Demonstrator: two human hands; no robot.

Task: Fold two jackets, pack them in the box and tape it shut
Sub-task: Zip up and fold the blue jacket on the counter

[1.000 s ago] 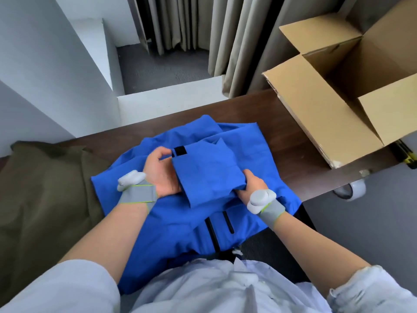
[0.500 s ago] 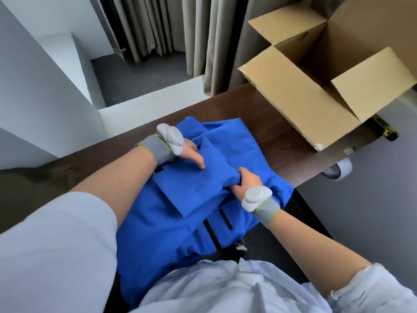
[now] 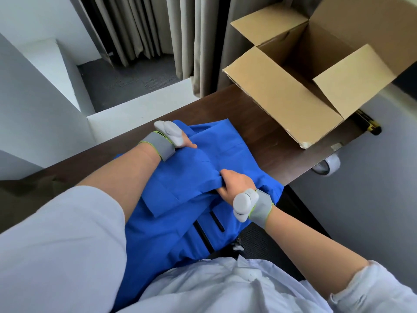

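Right hand (image 3: pixel 237 184) is clutching a fold of the blue jacket (image 3: pixel 180 195); left hand (image 3: pixel 186 141) is sitting on its far edge, grip hidden.

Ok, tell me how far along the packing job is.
Done: nothing packed yet; the box stands open, and what shows of its inside is bare. In hand: the blue jacket lies half-folded on the table; the right hand grips a fold, the left hand rests on it. Left: finish this one, fold the other, pack both, tape up; the tape roll sits untouched.
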